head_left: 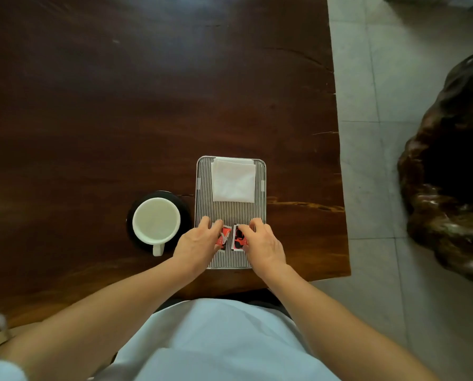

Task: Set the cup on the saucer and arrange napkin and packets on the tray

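A white cup (156, 222) stands on a black saucer (184, 207) left of the striped metal tray (231, 211); its handle points toward me. A folded white napkin (233, 179) lies on the tray's far half. Two red-and-black packets lie side by side on the near half: the left packet (224, 237) and the right packet (238, 239). My left hand (198, 243) has its fingertips on the left packet. My right hand (263, 243) pinches the right packet's edge. Both packets are partly hidden by my fingers.
The dark wooden table (120, 105) ends at its right edge (339, 160), with grey tiled floor (372, 133) beyond. A dark carved wooden stump (449, 174) stands on the floor at the right. The tray sits close to the table's near edge.
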